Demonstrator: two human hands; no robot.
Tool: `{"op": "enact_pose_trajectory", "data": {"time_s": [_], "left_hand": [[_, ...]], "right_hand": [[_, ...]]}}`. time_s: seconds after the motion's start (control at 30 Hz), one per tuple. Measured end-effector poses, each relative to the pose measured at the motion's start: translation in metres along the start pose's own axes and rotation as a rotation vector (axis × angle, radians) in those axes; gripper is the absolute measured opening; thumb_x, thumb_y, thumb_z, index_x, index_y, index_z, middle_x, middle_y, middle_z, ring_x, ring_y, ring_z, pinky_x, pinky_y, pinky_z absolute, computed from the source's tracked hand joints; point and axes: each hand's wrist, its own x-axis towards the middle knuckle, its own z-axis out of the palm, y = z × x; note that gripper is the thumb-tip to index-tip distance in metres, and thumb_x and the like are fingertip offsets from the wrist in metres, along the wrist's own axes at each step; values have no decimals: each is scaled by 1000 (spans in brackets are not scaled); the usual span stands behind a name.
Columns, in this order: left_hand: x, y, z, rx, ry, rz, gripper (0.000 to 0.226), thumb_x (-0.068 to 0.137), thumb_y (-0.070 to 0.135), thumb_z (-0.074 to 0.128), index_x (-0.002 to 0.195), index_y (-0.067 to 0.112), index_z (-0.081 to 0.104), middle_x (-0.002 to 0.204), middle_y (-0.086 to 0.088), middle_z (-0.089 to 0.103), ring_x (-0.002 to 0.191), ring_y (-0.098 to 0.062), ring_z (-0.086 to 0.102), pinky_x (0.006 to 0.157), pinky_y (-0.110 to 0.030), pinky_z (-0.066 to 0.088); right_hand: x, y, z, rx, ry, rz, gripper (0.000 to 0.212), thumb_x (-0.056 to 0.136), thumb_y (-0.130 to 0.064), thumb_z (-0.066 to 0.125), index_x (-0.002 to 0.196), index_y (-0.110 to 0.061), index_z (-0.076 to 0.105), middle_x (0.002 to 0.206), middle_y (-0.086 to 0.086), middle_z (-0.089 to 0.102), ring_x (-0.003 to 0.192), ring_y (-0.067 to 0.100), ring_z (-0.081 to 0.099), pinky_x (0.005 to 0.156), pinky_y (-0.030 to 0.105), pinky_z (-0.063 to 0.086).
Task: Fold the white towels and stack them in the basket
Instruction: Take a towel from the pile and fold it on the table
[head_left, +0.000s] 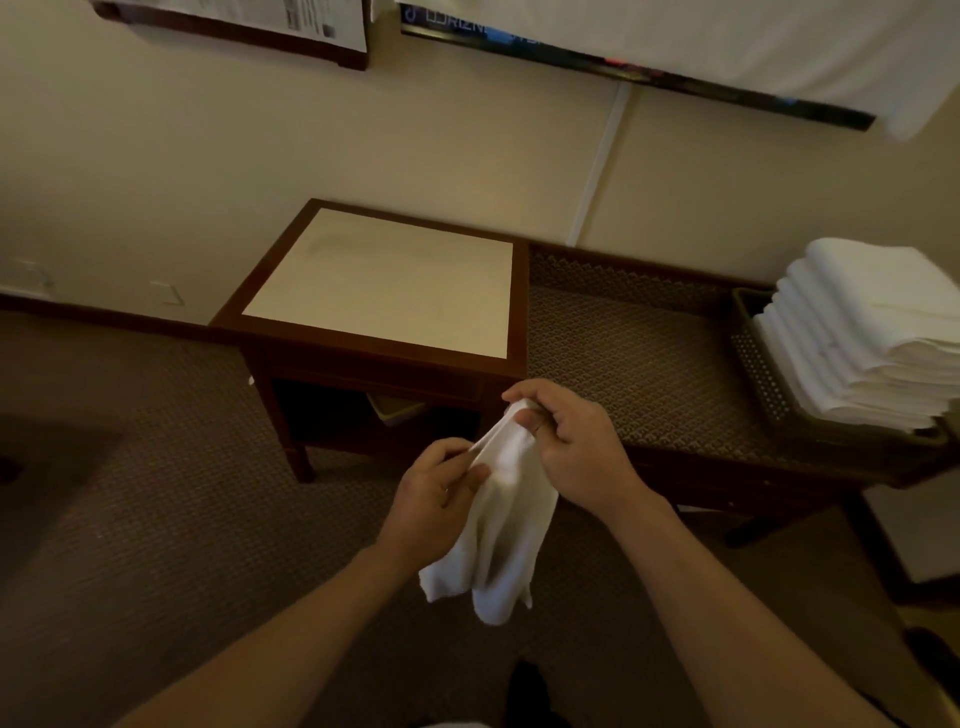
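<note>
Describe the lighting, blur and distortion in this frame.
Head view: dim, warm light; the table top is the brightest patch. Wide-angle bend curves the wall and frames. The hanging towel and the towel stack look soft; the floor lies in deep shadow.

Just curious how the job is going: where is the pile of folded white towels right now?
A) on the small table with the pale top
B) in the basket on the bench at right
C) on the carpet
B: the folded towels sit stacked in the dark woven basket on the patterned bench.
</note>
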Motion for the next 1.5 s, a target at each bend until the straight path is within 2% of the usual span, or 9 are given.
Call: {"op": "enact_pose_trajectory", "data": {"time_s": [0.1,0.2,0.3,0.4,0.53,0.77,0.97,1.13,1.5], "left_hand": [[-1,-4,5,50,20,27,35,103,37,52,131,21,64,131,13,52,112,-5,58,83,-27,57],[-1,2,8,-26,-135,43,36,104,40,48,130,22,66,141,17,49,122,-6,55,89,-25,54],[0,-6,12,-78,-112,-87,31,103,40,49,118,25,71,117,19,62,106,-4,61,85,-32,55],[-9,-28,14,-203,-313,-308,28,100,46,51,111,28,70,108,8,67,99,-11,67,86,-45,57],[-29,-44,14,-159,-334,-461,35,97,58,50,105,29,68,102,2,68,95,-14,66,90,-45,54],[-38,-91,-20,230,-329,-542,25,99,55,49,96,36,65,92,5,64,79,-9,63,75,-34,54],[-33,-90,-38,308,-183,-478,21,87,48,74,82,30,65,90,1,57,79,-12,55,64,-28,39],[-39,-108,-67,325,-148,-484,27,80,48,80,89,23,77,97,4,58,85,-14,58,75,-38,52],[-28,-64,-20,527,-755,-257,38,85,56,67,113,32,57,123,6,49,110,-11,45,95,-29,43]], "right_hand": [[-5,-4,4,-95,6,-65,27,99,-7,56,120,-22,65,107,-11,65,99,4,58,86,13,42],[-7,-9,9,-61,-17,-59,27,100,-8,55,119,-23,65,107,-8,67,100,5,60,85,14,45],[-11,-12,7,2,-15,-18,27,99,-6,57,116,-25,66,92,-14,65,84,5,61,72,15,45],[-11,-22,-1,216,-18,73,29,97,-2,59,111,-27,66,75,-14,62,71,9,58,65,18,45],[-3,-32,-14,449,-10,94,25,95,-3,60,110,-22,66,91,19,71,88,42,65,83,53,52],[4,-36,-42,995,145,195,20,89,-1,58,106,-11,62,86,11,69,82,23,66,80,38,55],[13,-38,-41,740,204,187,16,95,-8,62,103,-21,68,95,17,71,88,27,68,85,46,55],[13,-33,-48,676,298,201,15,98,-1,56,108,-11,63,87,5,75,83,17,70,77,29,56],[21,-42,-30,755,213,205,22,98,3,53,109,-14,62,82,-1,71,81,16,67,83,40,56]]}}
